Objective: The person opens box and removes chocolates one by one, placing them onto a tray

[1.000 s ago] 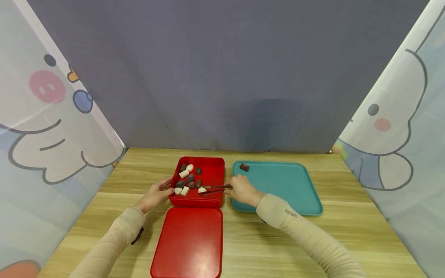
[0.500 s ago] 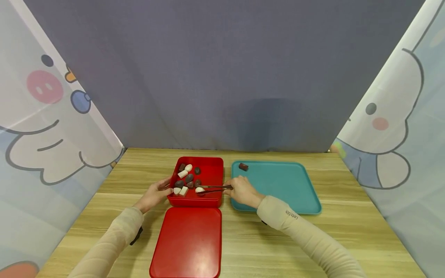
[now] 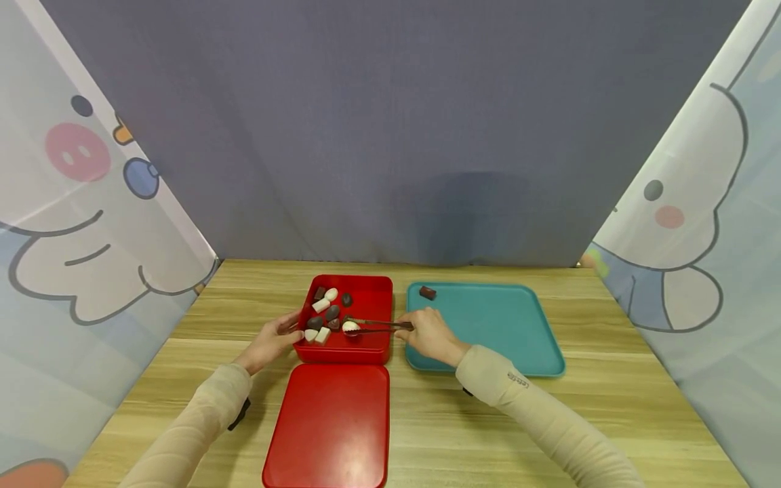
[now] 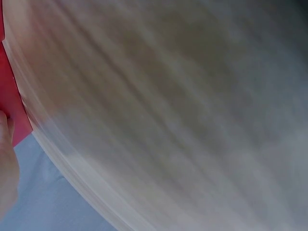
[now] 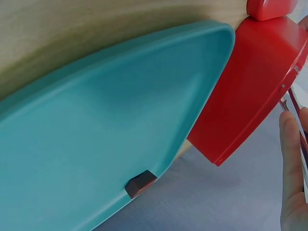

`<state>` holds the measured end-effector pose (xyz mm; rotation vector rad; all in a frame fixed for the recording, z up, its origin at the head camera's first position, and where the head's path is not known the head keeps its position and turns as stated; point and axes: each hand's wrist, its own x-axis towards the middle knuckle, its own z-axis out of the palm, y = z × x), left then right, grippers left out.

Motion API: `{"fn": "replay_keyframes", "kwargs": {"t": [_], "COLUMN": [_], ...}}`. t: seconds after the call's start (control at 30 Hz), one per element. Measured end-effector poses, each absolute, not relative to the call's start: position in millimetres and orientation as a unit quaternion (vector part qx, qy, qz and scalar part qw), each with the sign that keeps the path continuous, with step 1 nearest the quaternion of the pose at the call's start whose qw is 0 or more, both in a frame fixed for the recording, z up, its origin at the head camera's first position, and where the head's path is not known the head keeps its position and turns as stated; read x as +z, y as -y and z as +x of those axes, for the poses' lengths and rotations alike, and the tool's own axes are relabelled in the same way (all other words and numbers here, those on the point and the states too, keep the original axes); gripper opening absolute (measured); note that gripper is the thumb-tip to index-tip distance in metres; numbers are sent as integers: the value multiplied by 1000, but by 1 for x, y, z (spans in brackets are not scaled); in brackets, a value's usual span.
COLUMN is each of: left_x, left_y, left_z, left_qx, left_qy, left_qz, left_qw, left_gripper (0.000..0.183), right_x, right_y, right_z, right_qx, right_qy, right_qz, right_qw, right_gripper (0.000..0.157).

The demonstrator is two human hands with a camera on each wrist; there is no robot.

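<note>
My right hand [image 3: 430,333] holds slim dark tongs [image 3: 381,326] over the right wall of a red box [image 3: 373,301]. The tong tips are on either side of a white chocolate [image 3: 350,327]. Straight fingers of my left hand [image 3: 271,344] rest against the box's left wall, the thumb at its near-left corner; in the left wrist view only part of that hand [image 4: 7,168] shows. Several dark chocolates [image 3: 332,313] and white chocolates [image 3: 322,335] lie loose in the box, mostly on its left side. The right wrist view shows the box's outer wall [image 5: 245,86], hiding its contents.
A teal tray [image 3: 488,325] stands right of the box, with one dark brown chocolate [image 3: 428,293] in its far-left corner. A flat red lid [image 3: 329,423] lies in front of the box on the wooden table [image 3: 464,434]. A grey curtain [image 3: 390,135] hangs behind.
The tong tips have moved slightly away from me and closer together, and the white chocolate has shifted with them. A round brown chocolate beside it is now covered by the tongs. My left hand stays put.
</note>
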<state>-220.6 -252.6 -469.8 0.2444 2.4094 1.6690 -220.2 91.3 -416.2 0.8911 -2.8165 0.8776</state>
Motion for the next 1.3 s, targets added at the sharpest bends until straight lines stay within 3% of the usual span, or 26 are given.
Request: {"fn": "replay_keyframes", "kwargs": {"t": [1.3], "left_x": [-471], "left_y": [252], "left_z": [-221], "left_qx": [562], "left_qy": [-817], "left_qz": [81], "left_qw": [102], "left_gripper": [62], "right_x": [-396], "right_y": [-148], "right_z": [-224], "right_qx": [351], "right_qy": [910], "right_qz": [211], "right_qw": [62], "right_gripper": [28]}}
